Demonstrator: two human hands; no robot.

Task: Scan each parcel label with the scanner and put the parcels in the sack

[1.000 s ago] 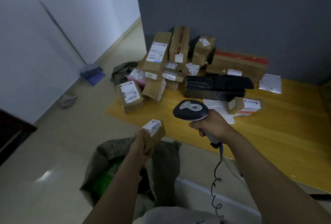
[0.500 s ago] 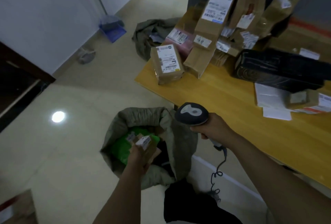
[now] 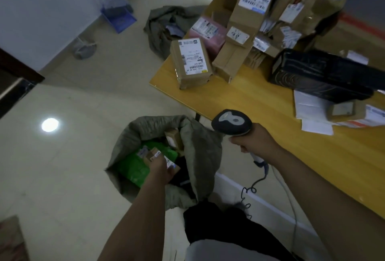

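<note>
An open grey-green sack stands on the floor beside the wooden table. My left hand is inside its mouth, holding a small brown labelled parcel just above a green bag. Another small box leans against the sack's inner wall. My right hand grips the dark handheld scanner over the table's edge, its coiled cable hanging down. A pile of labelled cardboard parcels sits on the far part of the table, with one box near the corner.
A long black package, white papers and a small box lie on the table at right. A second grey sack lies on the floor behind the table. A blue dustpan stands by the wall.
My left hand has lowered the small parcel from in front of the scanner down into the sack's mouth. The view has tilted down and left. The scanner hand stayed near the table edge.
</note>
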